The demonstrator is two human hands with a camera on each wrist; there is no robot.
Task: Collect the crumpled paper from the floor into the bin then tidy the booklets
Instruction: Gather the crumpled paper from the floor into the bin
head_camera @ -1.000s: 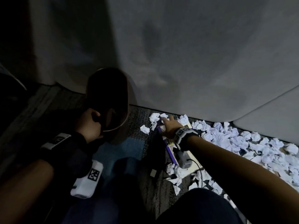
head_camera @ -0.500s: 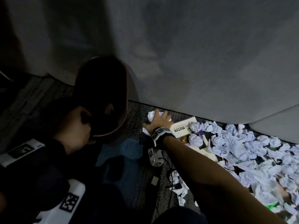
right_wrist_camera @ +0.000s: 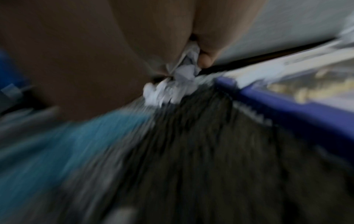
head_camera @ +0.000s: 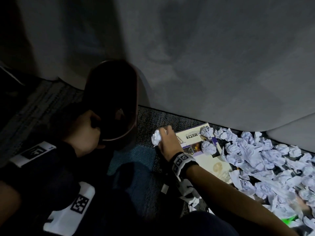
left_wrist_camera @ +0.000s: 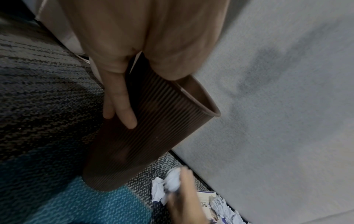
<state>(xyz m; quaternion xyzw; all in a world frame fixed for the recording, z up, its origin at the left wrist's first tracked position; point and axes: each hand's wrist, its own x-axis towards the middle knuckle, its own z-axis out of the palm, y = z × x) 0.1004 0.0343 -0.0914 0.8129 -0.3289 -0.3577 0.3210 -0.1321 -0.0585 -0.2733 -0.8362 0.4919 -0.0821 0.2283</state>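
Left hand: the left hand grips the rim of the brown ribbed bin, thumb inside the mouth and fingers laid down the outer wall; the bin is tipped toward the paper.
Right hand: the right hand has its fingers curled round a wad of crumpled paper, just off the carpet between the bin and the booklet; the right wrist view is badly blurred but shows white paper caught between thumb and fingers.
Bin: on the carpet next to the grey wall, mouth facing the person; its inside is too dark to tell what it holds.
Loose paper: a broad heap of paper balls spreads along the foot of the wall to the right, some lying on the booklet.
Booklet: a white and purple booklet lies flat on the carpet just beside the right hand, partly buried under paper balls.
Handling of the paper: likely very light, soft and springy, so a loose whole-hand grab should serve; small bits may slip out between the fingers on the way across.
Handling of the booklet: probably thin and bendy; better taken by an edge once the balls on it are cleared.
Stage: early in the collecting, judging by how much paper is left on the floor.
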